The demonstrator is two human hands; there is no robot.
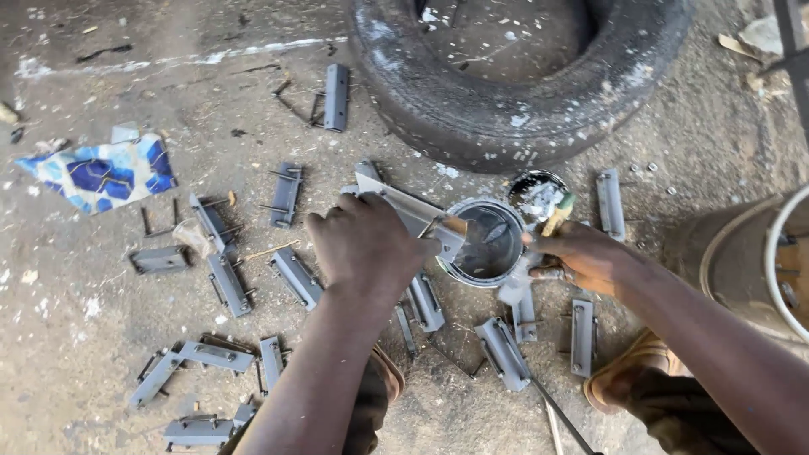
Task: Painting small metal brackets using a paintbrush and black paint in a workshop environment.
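Head view, looking down at a dusty concrete floor. Nearest the camera, grey-painted metal brackets [506, 354] lie scattered flat, several with thin pins projecting from their sides; a sandalled foot [628, 379] shows at lower right beneath the right forearm.

The left hand [366, 244] is closed in a fist around one end of a grey metal angle piece [404, 206], knuckles up. The piece's long axis runs on a diagonal from upper left to lower right, and its free end reaches the rim of the open paint can [487, 244], which stands just to the right of that hand.

The right hand [577, 253] is closed about the handle of a paintbrush [556, 215]; the fingers curl round it, with the yellowish handle end rising above the hand. The bristle end cannot be made out with certainty against the can. This hand lies just beside the can on its right side, so the can sits between the two hands, and the bracket end meets it from the left.

Touching the can on its far side lies its round lid [535, 192], smeared with pale paint. Farther off are a worn tyre [514, 76], a blue patterned cloth scrap [105, 173] at left, and a rusted drum [742, 261] at the right edge.
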